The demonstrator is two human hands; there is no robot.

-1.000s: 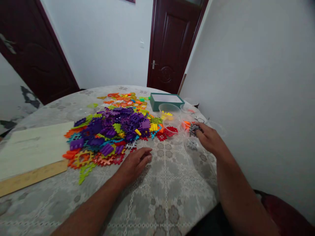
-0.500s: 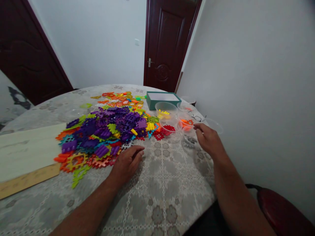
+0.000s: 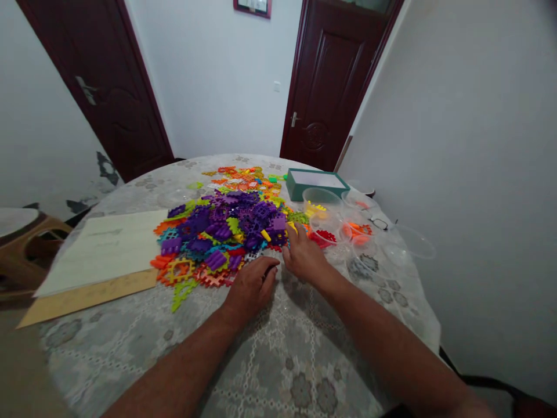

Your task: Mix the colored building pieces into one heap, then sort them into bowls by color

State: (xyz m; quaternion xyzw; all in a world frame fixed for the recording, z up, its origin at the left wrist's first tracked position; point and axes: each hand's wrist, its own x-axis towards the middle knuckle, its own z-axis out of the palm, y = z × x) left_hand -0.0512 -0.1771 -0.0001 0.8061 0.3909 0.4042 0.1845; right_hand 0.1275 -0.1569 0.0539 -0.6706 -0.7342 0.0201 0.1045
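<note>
A heap of purple interlocking plastic pieces (image 3: 243,217), mixed with green, blue, orange and red ones, lies in front of me. My left hand (image 3: 252,284) rests on the tablecloth at the heap's near right edge, thumb and fingers a little apart, with nothing visible in it. My right hand (image 3: 304,255) reaches to the heap's right edge. Its fingers are apart and the fingertips are at a yellow piece (image 3: 292,226), partly covering it. Just beyond that hand stand clear plastic bowls, one with yellow pieces (image 3: 315,207) and one with red pieces (image 3: 325,235).
Further right are a bowl with orange pieces (image 3: 357,232), a bowl with grey pieces (image 3: 365,265), glasses (image 3: 379,223) and a clear lid (image 3: 413,241). A green box (image 3: 319,186) stands behind the bowls. At left lie a pale sheet (image 3: 104,244) and a tan board (image 3: 96,295).
My right hand has moved left from beside the bowls to the yellow pieces at the heap's edge. My left hand stays near the heap. The view has turned left.
</note>
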